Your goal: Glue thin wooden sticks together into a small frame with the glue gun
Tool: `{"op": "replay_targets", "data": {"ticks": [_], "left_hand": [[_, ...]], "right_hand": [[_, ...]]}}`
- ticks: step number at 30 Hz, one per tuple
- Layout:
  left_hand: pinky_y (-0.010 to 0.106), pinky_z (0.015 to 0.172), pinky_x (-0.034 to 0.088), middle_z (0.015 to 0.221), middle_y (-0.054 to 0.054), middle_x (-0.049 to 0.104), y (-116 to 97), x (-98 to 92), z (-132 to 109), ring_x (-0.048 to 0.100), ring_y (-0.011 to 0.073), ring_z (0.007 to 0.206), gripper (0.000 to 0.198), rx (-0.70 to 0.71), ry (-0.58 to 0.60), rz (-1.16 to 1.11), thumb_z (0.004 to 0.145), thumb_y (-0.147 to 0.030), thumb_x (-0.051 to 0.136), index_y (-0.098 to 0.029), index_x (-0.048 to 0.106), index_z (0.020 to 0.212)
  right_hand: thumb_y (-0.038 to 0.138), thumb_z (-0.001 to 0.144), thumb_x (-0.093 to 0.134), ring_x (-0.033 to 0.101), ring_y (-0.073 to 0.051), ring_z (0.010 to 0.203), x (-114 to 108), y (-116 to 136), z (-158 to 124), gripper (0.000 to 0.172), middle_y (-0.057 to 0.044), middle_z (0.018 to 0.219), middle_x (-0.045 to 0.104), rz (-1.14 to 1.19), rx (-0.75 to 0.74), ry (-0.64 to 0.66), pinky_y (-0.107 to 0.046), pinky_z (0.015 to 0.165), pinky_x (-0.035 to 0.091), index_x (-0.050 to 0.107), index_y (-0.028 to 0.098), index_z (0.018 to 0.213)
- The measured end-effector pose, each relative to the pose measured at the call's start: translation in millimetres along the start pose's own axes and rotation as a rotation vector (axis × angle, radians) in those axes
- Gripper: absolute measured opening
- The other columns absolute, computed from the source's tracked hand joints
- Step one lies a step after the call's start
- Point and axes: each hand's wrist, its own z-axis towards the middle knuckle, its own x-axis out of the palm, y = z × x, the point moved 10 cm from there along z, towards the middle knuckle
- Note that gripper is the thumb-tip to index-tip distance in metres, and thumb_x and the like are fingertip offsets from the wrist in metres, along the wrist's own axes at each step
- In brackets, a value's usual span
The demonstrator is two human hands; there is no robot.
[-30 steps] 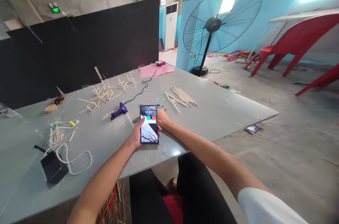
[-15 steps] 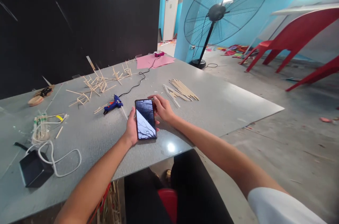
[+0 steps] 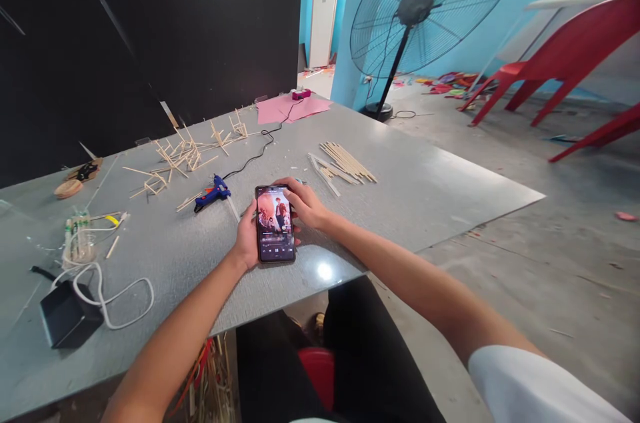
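Note:
A black smartphone [image 3: 275, 223] with a lit screen showing a picture and playback buttons is held just above the grey table [image 3: 410, 196]. My left hand [image 3: 247, 239] cups its left edge from below, fingers wrapped behind it. My right hand [image 3: 306, 204] grips the phone's upper right edge, thumb by the screen. A blue glue gun [image 3: 213, 193] lies just beyond the phone on the left, its black cord running to the back. A pile of thin wooden sticks [image 3: 345, 166] lies to the right of my right hand.
Glued stick frames [image 3: 183, 156] stand at the back left. A black box [image 3: 65, 316] with a white cable sits near the front left edge. Pink paper [image 3: 290, 108] lies at the far edge. A large floor fan [image 3: 425, 9] and red chairs [image 3: 555, 69] stand off to the right.
The phone's screen has gone from a lock screen with a clock to a dark wallpaper to a picture with playback buttons. Both hands stay on it; the view has tilted slightly.

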Motion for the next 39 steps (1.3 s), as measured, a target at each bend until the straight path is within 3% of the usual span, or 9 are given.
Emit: {"op": "replay_targets", "data": {"ticks": [6,10,13,17,25,31,33,36,39], "left_hand": [[0.057,0.093,0.061,0.107,0.02,0.076,-2.1,2.0,-2.5,0.076,0.0364,0.096,0.055,0.036,0.015,0.043,0.096,-0.054,0.052,-0.008,0.069,0.123],[0.059,0.093,0.06,0.108,0.02,0.076,-7.5,6.3,-8.2,0.075,0.0394,0.1,0.069,0.036,0.048,0.027,0.098,-0.07,0.043,-0.01,0.069,0.122],[0.06,0.094,0.059,0.11,0.021,0.075,-21.8,4.9,-12.8,0.074,0.0418,0.104,0.08,0.086,0.04,0.013,0.099,-0.076,0.033,-0.009,0.07,0.121],[0.058,0.095,0.058,0.11,0.023,0.075,-42.5,-1.7,-16.1,0.072,0.042,0.11,0.083,0.193,-0.009,-0.016,0.1,-0.074,0.026,-0.006,0.07,0.12],[0.058,0.096,0.057,0.111,0.022,0.075,-39.2,-4.5,-13.1,0.07,0.0423,0.113,0.077,0.194,-0.01,-0.033,0.101,-0.071,0.032,-0.007,0.07,0.12],[0.056,0.096,0.058,0.109,0.022,0.076,-40.9,-7.2,-12.8,0.072,0.0412,0.111,0.076,0.231,-0.017,-0.043,0.099,-0.073,0.038,-0.007,0.07,0.12],[0.055,0.094,0.06,0.107,0.021,0.076,-36.8,-9.3,-11.6,0.074,0.0395,0.106,0.073,0.217,-0.023,-0.039,0.1,-0.071,0.038,-0.008,0.07,0.121],[0.051,0.084,0.062,0.105,0.02,0.077,-26.6,-8.7,-9.6,0.076,0.0364,0.093,0.067,0.182,0.0,0.008,0.1,-0.066,0.043,-0.008,0.07,0.121],[0.047,0.076,0.063,0.111,0.021,0.076,-20.2,-2.7,-9.4,0.076,0.0342,0.087,0.067,0.193,0.069,0.053,0.095,-0.065,0.05,-0.007,0.07,0.121]], "right_hand": [[0.048,0.103,0.048,0.052,-0.015,0.067,0.1,8.0,-2.8,0.043,0.0,0.083,0.056,0.026,-0.007,0.055,-0.025,0.054,0.048,0.055,0.024,0.138],[0.05,0.098,0.063,0.055,-0.013,0.066,20.9,15.7,-8.7,0.075,-0.003,0.102,0.059,0.315,0.075,0.287,-0.027,0.056,0.052,0.026,0.029,0.16],[0.045,0.091,0.075,0.062,-0.018,0.087,37.7,28.3,-14.0,0.094,-0.009,0.12,0.057,0.451,0.026,0.455,-0.03,0.069,0.058,0.016,0.03,0.162],[0.035,0.089,0.079,0.059,-0.023,0.122,54.7,30.9,-22.7,0.104,-0.012,0.141,0.048,0.469,-0.046,0.591,-0.038,0.099,0.058,0.007,0.032,0.165],[0.032,0.089,0.077,0.058,-0.029,0.13,57.3,13.5,-26.9,0.109,-0.017,0.154,0.045,0.314,-0.004,0.545,-0.047,0.1,0.06,0.001,0.033,0.166],[0.032,0.09,0.066,0.054,-0.031,0.14,58.3,16.0,-24.3,0.089,-0.011,0.156,0.048,0.432,0.037,0.558,-0.051,0.109,0.055,0.015,0.032,0.163],[0.036,0.09,0.065,0.056,-0.032,0.137,54.3,10.5,-20.4,0.084,-0.011,0.156,0.05,0.411,0.058,0.472,-0.051,0.104,0.058,0.021,0.032,0.161],[0.043,0.095,0.064,0.059,-0.03,0.133,20.7,15.6,-7.6,0.06,-0.013,0.148,0.057,0.263,-0.012,0.089,-0.05,0.106,0.056,0.042,0.029,0.149],[0.048,0.101,0.061,0.069,-0.025,0.108,-17.6,68.1,-3.2,0.028,-0.009,0.112,0.071,0.105,-0.194,-0.258,-0.046,0.098,0.057,0.062,0.025,0.116]]}}
